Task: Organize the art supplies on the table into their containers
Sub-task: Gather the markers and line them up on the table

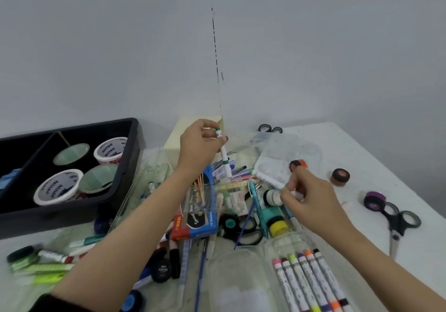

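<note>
My left hand (200, 146) holds a white marker with green bands (224, 155) upright above the pile of supplies in the middle of the table. My right hand (306, 195) pinches another white marker with a green tip (268, 178) that lies low over the pile. A clear plastic case (284, 241) at the front right holds several coloured markers (311, 280). A blue crayon box (201, 212) lies under my left forearm.
A black bin (125, 166) at the left holds paint tubs (58, 187) and cups. Scissors (398, 224), a purple tape roll (375, 201) and an orange paint pot (340, 176) lie at the right. Green markers (41, 269), brushes and pens litter the front.
</note>
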A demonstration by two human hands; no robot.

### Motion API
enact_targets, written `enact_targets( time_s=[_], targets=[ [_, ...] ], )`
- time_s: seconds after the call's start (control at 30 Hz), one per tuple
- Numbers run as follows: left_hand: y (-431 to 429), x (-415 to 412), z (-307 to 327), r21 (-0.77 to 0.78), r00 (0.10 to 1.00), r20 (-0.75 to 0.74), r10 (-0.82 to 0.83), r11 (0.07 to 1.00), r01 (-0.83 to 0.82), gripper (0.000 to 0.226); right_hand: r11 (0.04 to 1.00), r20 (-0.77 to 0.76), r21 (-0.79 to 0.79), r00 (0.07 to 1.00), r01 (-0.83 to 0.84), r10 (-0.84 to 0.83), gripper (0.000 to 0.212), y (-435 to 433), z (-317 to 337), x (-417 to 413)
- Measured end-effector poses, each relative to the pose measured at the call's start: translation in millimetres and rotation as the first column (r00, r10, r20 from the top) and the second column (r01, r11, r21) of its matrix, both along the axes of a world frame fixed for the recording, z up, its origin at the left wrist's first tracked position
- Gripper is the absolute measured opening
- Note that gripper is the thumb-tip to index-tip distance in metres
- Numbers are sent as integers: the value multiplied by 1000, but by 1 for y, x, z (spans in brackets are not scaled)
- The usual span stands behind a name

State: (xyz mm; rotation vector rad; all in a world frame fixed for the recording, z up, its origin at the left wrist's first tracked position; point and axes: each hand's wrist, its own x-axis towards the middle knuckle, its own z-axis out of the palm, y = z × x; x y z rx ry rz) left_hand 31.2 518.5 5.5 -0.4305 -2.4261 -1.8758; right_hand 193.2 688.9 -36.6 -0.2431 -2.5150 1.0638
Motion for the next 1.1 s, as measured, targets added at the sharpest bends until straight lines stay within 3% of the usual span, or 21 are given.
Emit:
enact_targets(
  time_s=[0.07,0.1,0.13,0.2,0.27,0.3,0.33,0.63,0.8,0.9,1.1],
  targets=[
    [-5,13,4,44,999,43,-1,999,-1,25,965,41,-235,994,111,-105,17,-2,0,6],
    [-8,21,5,60,998,68,-7,998,3,24,901,79,-413,991,132,-110,14,-3,-1,10],
    [-10,30,6,70,996,88,-18,997,12,24,787,120,-602,990,134,-76,10,-4,-1,14],
    [-16,47,4,76,992,122,-42,997,33,24,463,164,-878,985,123,49,15,-7,-1,21],
    [-21,65,1,81,984,164,-63,995,50,24,200,156,-972,976,124,154,21,-9,-1,29],
    [-23,73,-1,85,979,187,-75,995,60,23,129,145,-984,968,121,203,23,-10,-2,33],
    [-25,82,-3,88,973,212,-91,993,74,23,119,143,-986,958,116,248,23,-11,-2,37],
    [-44,151,-43,-12,920,356,-164,984,180,23,593,165,-796,897,-124,409,8,-21,-10,60],
    [-51,170,-61,-68,909,402,-110,986,149,23,684,225,-672,802,-283,553,62,-29,-11,70],
    [-53,177,-67,-113,907,413,-78,984,136,24,784,320,-503,764,-364,560,64,-33,-14,74],
    [-55,182,-76,-128,910,413,-23,988,83,24,790,361,-409,714,-458,600,59,-39,-16,80]
  ],
)
